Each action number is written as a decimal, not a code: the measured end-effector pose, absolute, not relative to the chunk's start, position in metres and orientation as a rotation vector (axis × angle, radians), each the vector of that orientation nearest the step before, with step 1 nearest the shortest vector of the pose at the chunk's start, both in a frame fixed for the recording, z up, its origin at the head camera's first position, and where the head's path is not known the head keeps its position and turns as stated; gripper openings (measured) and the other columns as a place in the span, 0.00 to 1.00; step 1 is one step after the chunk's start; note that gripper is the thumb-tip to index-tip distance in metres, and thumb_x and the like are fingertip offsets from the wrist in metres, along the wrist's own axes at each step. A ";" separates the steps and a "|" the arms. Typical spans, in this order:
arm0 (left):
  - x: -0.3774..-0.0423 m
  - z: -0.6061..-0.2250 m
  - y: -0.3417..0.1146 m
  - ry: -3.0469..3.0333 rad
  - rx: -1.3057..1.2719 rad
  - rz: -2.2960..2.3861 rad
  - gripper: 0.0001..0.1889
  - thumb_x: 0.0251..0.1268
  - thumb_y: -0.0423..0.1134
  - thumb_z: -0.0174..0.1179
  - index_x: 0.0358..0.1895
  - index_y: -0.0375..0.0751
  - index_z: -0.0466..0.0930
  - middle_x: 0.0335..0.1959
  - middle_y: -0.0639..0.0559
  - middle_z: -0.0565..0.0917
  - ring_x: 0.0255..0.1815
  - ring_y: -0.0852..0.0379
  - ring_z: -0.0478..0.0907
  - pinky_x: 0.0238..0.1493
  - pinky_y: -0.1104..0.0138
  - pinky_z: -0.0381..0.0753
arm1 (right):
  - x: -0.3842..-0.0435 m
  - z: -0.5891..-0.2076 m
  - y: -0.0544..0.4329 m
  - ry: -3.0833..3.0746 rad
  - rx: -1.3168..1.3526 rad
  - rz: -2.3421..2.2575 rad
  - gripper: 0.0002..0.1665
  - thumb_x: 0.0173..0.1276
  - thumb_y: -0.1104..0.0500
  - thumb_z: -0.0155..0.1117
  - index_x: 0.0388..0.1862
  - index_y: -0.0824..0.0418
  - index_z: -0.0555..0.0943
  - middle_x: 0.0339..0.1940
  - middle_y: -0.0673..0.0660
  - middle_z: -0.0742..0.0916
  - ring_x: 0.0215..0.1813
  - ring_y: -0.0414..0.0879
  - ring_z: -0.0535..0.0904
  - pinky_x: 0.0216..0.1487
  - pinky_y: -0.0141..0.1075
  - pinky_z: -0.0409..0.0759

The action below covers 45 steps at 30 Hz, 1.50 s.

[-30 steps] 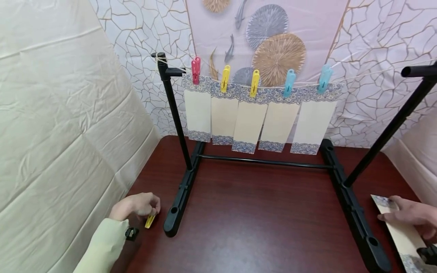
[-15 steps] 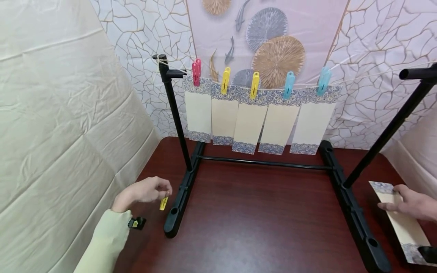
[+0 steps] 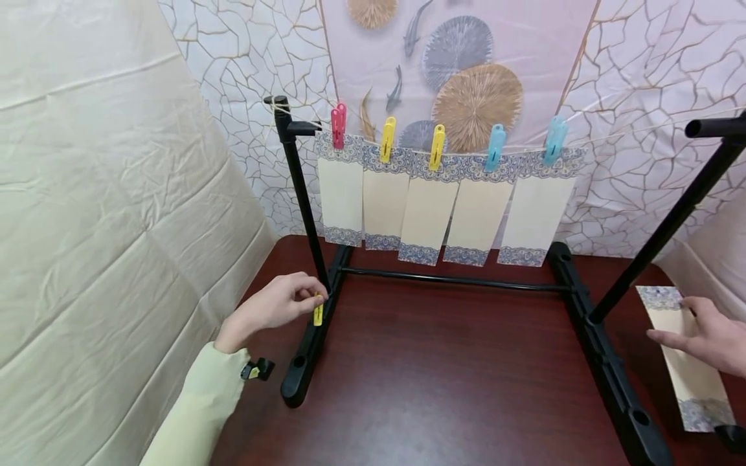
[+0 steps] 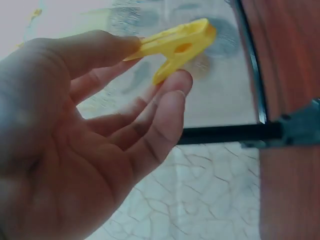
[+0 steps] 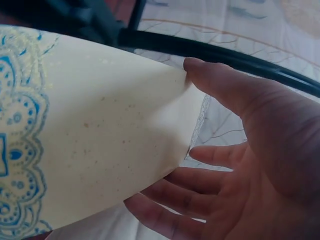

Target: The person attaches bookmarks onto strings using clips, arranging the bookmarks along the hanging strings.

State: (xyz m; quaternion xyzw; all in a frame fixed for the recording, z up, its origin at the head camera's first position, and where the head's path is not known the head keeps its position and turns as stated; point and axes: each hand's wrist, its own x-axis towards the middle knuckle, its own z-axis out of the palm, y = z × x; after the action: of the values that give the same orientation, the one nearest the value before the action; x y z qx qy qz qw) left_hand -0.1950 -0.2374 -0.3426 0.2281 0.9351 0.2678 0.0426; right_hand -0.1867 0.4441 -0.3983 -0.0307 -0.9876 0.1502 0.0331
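My left hand [image 3: 274, 303] pinches a yellow clothespin [image 4: 192, 42] by its handles, thumb on one side and fingertips on the other. In the head view the clothespin points down, overlapping the left foot of the black rack [image 3: 300, 194]. At the right, outside the rack's other foot, my right hand [image 3: 719, 338] holds a long cream paper card [image 3: 690, 382] with blue patterned bands at both ends. The right wrist view shows the thumb on one long edge of the card [image 5: 110, 120] and the fingers at the opposite edge.
Several similar cards [image 3: 428, 210] hang in a row from a string tied between the rack's posts. One red clothespin [image 3: 338, 128], two yellow and two blue ones clip them. A thin crossbar [image 3: 449, 279] joins the feet on the dark red table [image 3: 454, 369]; patterned fabric hangs behind.
My left hand has lifted the yellow clothespin and carried it up and right toward the rack's left post. My right hand has raised the card a little away from me.
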 end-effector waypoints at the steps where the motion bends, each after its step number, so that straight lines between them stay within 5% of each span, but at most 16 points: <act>1: -0.196 -0.339 -0.234 2.867 0.710 0.837 0.06 0.70 0.43 0.60 0.45 0.54 0.83 0.38 0.59 0.81 0.38 0.63 0.79 0.37 0.67 0.78 | -0.185 -0.397 0.442 -3.011 -0.076 0.486 0.58 0.61 0.42 0.70 0.59 0.89 0.53 0.46 0.82 0.66 0.38 0.70 0.69 0.33 0.50 0.71; 6: -0.203 -0.319 -0.217 2.914 0.764 0.895 0.05 0.69 0.43 0.60 0.44 0.56 0.84 0.40 0.59 0.81 0.39 0.63 0.79 0.39 0.66 0.79 | -0.178 -0.390 0.433 -2.900 -0.007 0.576 0.55 0.63 0.45 0.68 0.59 0.91 0.53 0.50 0.85 0.62 0.39 0.72 0.67 0.31 0.47 0.71; 9: -0.207 -0.312 -0.206 2.911 0.800 0.936 0.05 0.70 0.43 0.60 0.44 0.57 0.83 0.41 0.60 0.81 0.39 0.64 0.80 0.40 0.65 0.80 | -0.178 -0.389 0.433 -2.860 -0.027 0.644 0.55 0.63 0.46 0.69 0.62 0.89 0.51 0.51 0.86 0.62 0.38 0.74 0.68 0.24 0.36 0.69; 10: -0.208 -0.311 -0.202 2.904 0.815 0.952 0.05 0.70 0.43 0.60 0.44 0.57 0.83 0.42 0.60 0.81 0.40 0.64 0.80 0.40 0.66 0.80 | -0.179 -0.392 0.436 -2.838 -0.038 0.646 0.55 0.64 0.47 0.68 0.62 0.88 0.51 0.51 0.85 0.64 0.36 0.66 0.72 0.22 0.33 0.67; 12: -0.210 -0.308 -0.195 2.891 0.839 0.980 0.05 0.70 0.43 0.60 0.44 0.57 0.83 0.42 0.60 0.81 0.40 0.64 0.81 0.40 0.65 0.80 | -0.179 -0.393 0.439 -2.813 -0.046 0.699 0.55 0.63 0.48 0.69 0.64 0.87 0.50 0.51 0.86 0.64 0.37 0.69 0.73 0.21 0.31 0.67; 13: -0.211 -0.307 -0.191 2.889 0.849 0.988 0.05 0.70 0.43 0.60 0.44 0.57 0.83 0.42 0.60 0.81 0.40 0.64 0.81 0.40 0.65 0.80 | -0.180 -0.396 0.442 -2.797 -0.057 0.706 0.54 0.63 0.49 0.69 0.64 0.86 0.50 0.51 0.85 0.65 0.35 0.58 0.76 0.21 0.30 0.67; 15: -0.212 -0.305 -0.185 2.884 0.860 1.004 0.05 0.70 0.43 0.60 0.44 0.57 0.83 0.42 0.60 0.81 0.39 0.65 0.81 0.40 0.66 0.80 | -0.179 -0.399 0.445 -2.764 -0.052 0.736 0.52 0.62 0.51 0.69 0.64 0.86 0.52 0.52 0.85 0.65 0.37 0.60 0.76 0.22 0.25 0.65; 16: -0.212 -0.304 -0.182 2.882 0.864 1.013 0.05 0.70 0.44 0.60 0.44 0.56 0.83 0.42 0.60 0.81 0.39 0.65 0.81 0.39 0.66 0.80 | -0.178 -0.400 0.445 -2.738 -0.044 0.763 0.52 0.62 0.52 0.70 0.64 0.86 0.52 0.51 0.84 0.65 0.34 0.48 0.76 0.22 0.24 0.65; 17: -0.212 -0.303 -0.180 2.885 0.868 1.020 0.05 0.69 0.44 0.60 0.44 0.56 0.84 0.42 0.59 0.81 0.39 0.65 0.81 0.39 0.66 0.80 | -0.176 -0.398 0.444 -2.718 -0.033 0.801 0.51 0.61 0.53 0.70 0.63 0.87 0.53 0.50 0.85 0.65 0.35 0.58 0.76 0.22 0.22 0.64; 19: -0.212 -0.302 -0.175 2.885 0.884 1.045 0.05 0.69 0.44 0.61 0.44 0.56 0.84 0.42 0.59 0.81 0.39 0.64 0.81 0.38 0.66 0.80 | -0.172 -0.397 0.441 -2.648 -0.035 0.863 0.49 0.60 0.56 0.70 0.63 0.86 0.55 0.47 0.86 0.68 0.29 0.34 0.74 0.20 0.17 0.60; 20: -0.212 -0.301 -0.173 2.887 0.893 1.061 0.05 0.69 0.44 0.61 0.44 0.56 0.84 0.42 0.59 0.81 0.38 0.64 0.81 0.39 0.66 0.80 | -0.171 -0.396 0.439 -2.600 -0.054 0.925 0.45 0.59 0.58 0.71 0.63 0.83 0.59 0.43 0.81 0.73 0.27 0.36 0.76 0.20 0.16 0.60; 22: -0.213 -0.300 -0.170 2.894 0.917 1.097 0.05 0.69 0.43 0.61 0.44 0.55 0.84 0.42 0.59 0.81 0.38 0.65 0.81 0.39 0.66 0.80 | -0.167 -0.392 0.434 -2.523 -0.061 1.015 0.44 0.58 0.60 0.70 0.64 0.81 0.58 0.37 0.83 0.74 0.26 0.18 0.67 0.19 0.17 0.64; 24: -0.213 -0.299 -0.166 2.901 0.938 1.137 0.05 0.69 0.42 0.61 0.44 0.54 0.84 0.42 0.59 0.82 0.37 0.64 0.81 0.38 0.67 0.80 | -0.164 -0.387 0.427 -2.473 -0.074 1.055 0.44 0.59 0.61 0.69 0.66 0.78 0.58 0.36 0.85 0.75 0.27 0.12 0.61 0.19 0.16 0.64; 27: -0.214 -0.296 -0.160 2.912 0.979 1.183 0.06 0.69 0.42 0.61 0.44 0.52 0.85 0.41 0.58 0.81 0.37 0.65 0.81 0.38 0.68 0.81 | -0.160 -0.376 0.415 -2.442 -0.048 1.034 0.46 0.60 0.60 0.68 0.69 0.78 0.54 0.42 0.91 0.70 0.30 0.09 0.60 0.19 0.15 0.63; 40: -0.218 -0.264 -0.121 2.875 1.218 1.314 0.07 0.68 0.40 0.62 0.44 0.48 0.87 0.42 0.56 0.81 0.38 0.64 0.78 0.40 0.69 0.80 | -0.154 -0.331 0.369 -2.431 0.065 0.827 0.49 0.58 0.60 0.72 0.72 0.74 0.56 0.46 0.83 0.72 0.31 0.11 0.56 0.23 0.13 0.59; 45: -0.220 -0.253 -0.103 2.881 1.312 1.287 0.07 0.68 0.39 0.62 0.45 0.46 0.86 0.43 0.55 0.81 0.41 0.64 0.79 0.42 0.70 0.81 | -0.161 -0.320 0.360 -2.517 0.131 0.676 0.54 0.55 0.55 0.76 0.73 0.73 0.57 0.45 0.82 0.75 0.26 0.25 0.70 0.20 0.15 0.58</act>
State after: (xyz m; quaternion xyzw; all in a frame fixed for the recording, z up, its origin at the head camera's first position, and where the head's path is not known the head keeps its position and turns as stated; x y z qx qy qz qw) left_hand -0.2198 -0.1033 -0.2532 0.3803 0.8350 0.3731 -0.1375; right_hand -0.1612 0.3600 -0.3197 0.0483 -0.9307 0.2498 0.2628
